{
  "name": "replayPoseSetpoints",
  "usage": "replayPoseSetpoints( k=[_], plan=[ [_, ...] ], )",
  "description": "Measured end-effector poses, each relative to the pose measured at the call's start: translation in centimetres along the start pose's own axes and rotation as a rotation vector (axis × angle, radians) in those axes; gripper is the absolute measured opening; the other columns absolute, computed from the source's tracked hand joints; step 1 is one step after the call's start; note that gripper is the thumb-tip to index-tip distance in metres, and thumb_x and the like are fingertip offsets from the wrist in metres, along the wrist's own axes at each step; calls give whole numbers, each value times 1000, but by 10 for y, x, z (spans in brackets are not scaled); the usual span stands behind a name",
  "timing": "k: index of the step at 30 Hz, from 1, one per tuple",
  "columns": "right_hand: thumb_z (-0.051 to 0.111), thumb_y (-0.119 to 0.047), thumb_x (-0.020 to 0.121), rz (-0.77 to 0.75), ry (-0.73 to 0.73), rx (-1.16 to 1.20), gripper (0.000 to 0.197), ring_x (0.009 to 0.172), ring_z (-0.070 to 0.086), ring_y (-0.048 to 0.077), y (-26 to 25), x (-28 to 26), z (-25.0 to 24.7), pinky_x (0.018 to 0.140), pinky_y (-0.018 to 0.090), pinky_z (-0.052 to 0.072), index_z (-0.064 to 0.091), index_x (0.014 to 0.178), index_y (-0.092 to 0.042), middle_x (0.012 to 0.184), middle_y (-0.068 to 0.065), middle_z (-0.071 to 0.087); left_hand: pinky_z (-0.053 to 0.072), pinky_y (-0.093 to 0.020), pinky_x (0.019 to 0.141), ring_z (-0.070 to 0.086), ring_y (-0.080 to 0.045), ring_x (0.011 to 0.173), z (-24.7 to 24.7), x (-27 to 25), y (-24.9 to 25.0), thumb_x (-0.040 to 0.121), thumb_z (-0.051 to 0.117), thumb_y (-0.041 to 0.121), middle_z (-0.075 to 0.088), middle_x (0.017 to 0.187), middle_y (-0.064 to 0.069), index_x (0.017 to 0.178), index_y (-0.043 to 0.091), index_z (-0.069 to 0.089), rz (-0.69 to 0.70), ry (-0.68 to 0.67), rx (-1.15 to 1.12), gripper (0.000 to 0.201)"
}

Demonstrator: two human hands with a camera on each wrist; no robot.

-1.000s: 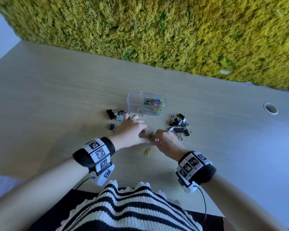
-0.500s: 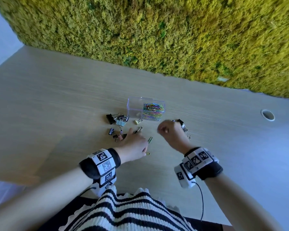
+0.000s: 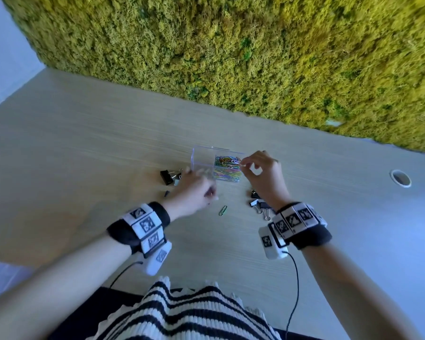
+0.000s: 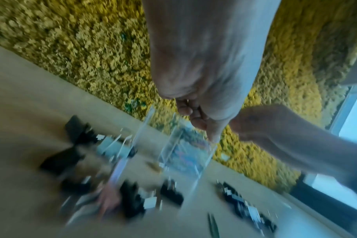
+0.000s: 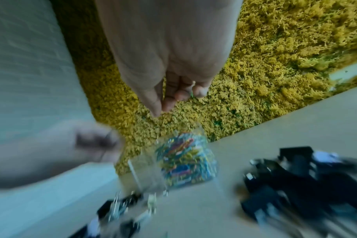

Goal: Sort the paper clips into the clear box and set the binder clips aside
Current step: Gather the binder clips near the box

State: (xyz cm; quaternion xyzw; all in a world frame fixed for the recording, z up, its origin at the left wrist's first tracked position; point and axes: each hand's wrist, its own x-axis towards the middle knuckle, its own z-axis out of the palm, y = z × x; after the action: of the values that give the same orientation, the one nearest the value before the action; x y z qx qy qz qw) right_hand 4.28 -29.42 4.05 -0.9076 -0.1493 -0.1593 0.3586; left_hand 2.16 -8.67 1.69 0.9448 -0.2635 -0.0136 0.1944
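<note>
No readable writing. The right hand (image 3: pixel 264 175) pinches what looks like a paper clip (image 3: pixel 238 163) over the clear box (image 3: pixel 203 159) of coloured clips; the left hand (image 3: pixel 194 195) is blurred, its grip unclear. Black binder clips (image 3: pixel 260 204) lie on the tabletop (image 3: pixel 84 155).

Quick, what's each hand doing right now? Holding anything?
Left hand: fingers curled, blurred by motion; cannot tell if it holds anything.
Right hand: pinching a paper clip over the clear box.
</note>
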Motion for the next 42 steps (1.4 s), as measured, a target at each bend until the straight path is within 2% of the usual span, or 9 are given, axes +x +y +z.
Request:
replayPoseSetpoints(
  k=[3,8,11,17,21,26,31,38,42],
  plan=[
    [71,-1,74,9,-70,-3,11,64,45,5,1,-33,10,61,18,38,71,78,-11,74,-9,60,22,-32,74,46,-13,82,-26,30,-6,79,70,34,62,73,12,72,25,64,-37,203,-74,14],
    [69,-11,80,34,-523,-141,34,88,51,11,3,-61,32,79,26,44,65,113,-17,100,1,62,25,-35,79,45,-14,85,-35,66,-4,84,65,35,62,78,11,79,20,66,-36,187,-46,16],
    [67,-12,81,53,-654,-199,40,102,51,19,1,-60,42,89,31,44,61,119,-18,111,4,57,23,-33,76,46,-15,89,-32,67,-7,81,67,35,61,80,11,85,20,66,-19,230,-29,16],
    [60,-10,84,59,-654,-195,12,89,59,27,-3,-52,46,79,40,50,70,89,-8,99,9,60,21,-31,75,47,-17,94,-34,35,-37,81,67,35,60,89,8,97,20,65,-85,336,3,22],
    [54,-6,87,88,-694,-247,10,95,54,24,-8,-51,49,81,37,50,64,89,-7,103,10,57,21,-32,75,48,-18,96,-30,6,-64,81,67,34,61,91,9,96,22,65,-179,342,27,19],
    [44,12,78,55,-688,-342,19,87,51,28,-10,-54,59,74,38,49,59,83,0,91,16,58,21,-35,78,42,-20,105,-13,-17,-90,81,66,38,59,103,7,103,26,61,-334,159,84,25],
    [43,13,77,79,-646,-323,23,82,52,26,-12,-54,65,69,33,45,56,89,-2,88,14,59,27,-44,95,40,-26,120,-7,-20,-93,87,59,41,50,128,-4,132,19,45,-377,64,89,52],
    [42,8,77,125,-647,-273,21,90,51,32,-5,-60,65,76,41,44,59,87,-1,93,16,58,18,-45,113,13,-24,144,9,-26,-95,93,39,55,11,158,-4,150,19,14,-383,-200,8,71],
    [57,4,79,25,-385,-144,13,85,55,28,-8,-53,47,73,39,46,64,80,-6,86,9,64,8,-40,118,-3,-22,146,21,-33,-97,93,40,54,0,159,-6,150,18,17,-359,-222,-5,71]
  ],
)
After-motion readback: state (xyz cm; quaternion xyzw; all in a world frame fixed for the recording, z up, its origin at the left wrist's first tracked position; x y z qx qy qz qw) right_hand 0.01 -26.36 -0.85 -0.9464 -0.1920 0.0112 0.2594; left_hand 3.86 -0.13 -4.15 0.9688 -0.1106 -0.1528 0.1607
